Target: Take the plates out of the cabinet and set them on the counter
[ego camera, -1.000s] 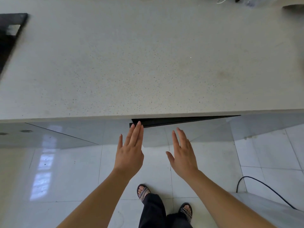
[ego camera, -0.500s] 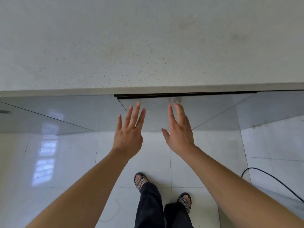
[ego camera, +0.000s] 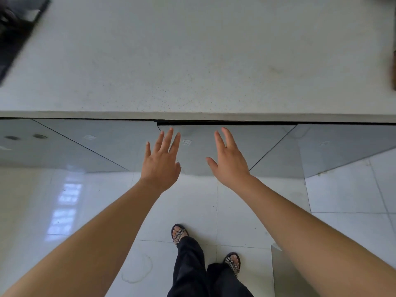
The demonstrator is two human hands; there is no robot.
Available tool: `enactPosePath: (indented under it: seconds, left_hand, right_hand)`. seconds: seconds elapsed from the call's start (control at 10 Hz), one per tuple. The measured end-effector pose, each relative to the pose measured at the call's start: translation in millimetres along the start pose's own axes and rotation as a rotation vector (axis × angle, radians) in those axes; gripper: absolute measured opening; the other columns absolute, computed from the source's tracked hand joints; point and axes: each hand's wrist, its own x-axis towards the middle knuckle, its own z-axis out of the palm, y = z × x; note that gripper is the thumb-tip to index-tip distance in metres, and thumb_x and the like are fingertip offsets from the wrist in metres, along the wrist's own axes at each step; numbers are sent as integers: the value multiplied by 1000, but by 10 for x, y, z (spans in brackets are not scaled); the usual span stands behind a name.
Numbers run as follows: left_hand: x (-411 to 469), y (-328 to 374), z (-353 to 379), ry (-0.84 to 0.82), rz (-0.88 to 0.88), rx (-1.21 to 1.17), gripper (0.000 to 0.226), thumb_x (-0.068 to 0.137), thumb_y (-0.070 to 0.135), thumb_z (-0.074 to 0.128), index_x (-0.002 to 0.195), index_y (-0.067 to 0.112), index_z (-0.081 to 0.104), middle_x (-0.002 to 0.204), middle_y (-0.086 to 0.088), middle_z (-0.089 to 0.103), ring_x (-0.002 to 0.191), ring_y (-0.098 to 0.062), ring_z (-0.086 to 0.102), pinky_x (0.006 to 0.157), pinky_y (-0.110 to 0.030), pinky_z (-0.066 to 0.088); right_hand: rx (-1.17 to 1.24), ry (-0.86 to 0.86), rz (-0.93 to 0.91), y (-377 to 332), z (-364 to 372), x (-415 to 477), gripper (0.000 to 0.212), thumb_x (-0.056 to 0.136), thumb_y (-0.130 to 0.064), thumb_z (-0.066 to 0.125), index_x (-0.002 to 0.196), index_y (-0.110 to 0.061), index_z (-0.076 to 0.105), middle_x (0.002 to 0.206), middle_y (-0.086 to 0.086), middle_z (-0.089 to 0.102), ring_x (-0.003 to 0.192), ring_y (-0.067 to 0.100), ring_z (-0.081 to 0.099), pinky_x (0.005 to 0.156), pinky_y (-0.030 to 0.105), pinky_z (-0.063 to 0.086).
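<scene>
A pale speckled counter fills the upper half of the view. Under its front edge runs a row of glossy grey cabinet doors; the middle door shows a thin dark gap along its top. My left hand and my right hand are both raised in front of that door, fingers spread and pointing at its top edge, holding nothing. Whether the fingertips touch the door I cannot tell. No plates are in view; the cabinet's inside is hidden.
A black cooktop lies at the counter's far left. A brown object shows at the right edge. More grey doors flank the middle one. Below is a glossy white tiled floor with my sandalled feet.
The view has tilted up, so more counter and the cooktop show again. Both hands stay spread before the middle door, now slightly wider apart. The door's top gap looks narrower than a second ago.
</scene>
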Motion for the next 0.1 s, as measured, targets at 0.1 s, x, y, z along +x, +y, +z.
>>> enactPosePath:
  seconds: [0.1]
  left_hand:
    - [-202, 90, -256, 41, 7, -25, 71, 95, 35, 39, 149, 19, -4, 158, -1, -14, 146, -23, -7, 116, -51, 7]
  right_hand:
    - [-13, -24, -5, -107, -287, -155, 70, 93, -36, 50, 146, -12, 11, 156, 8, 1, 140, 25, 23, 103, 37, 39]
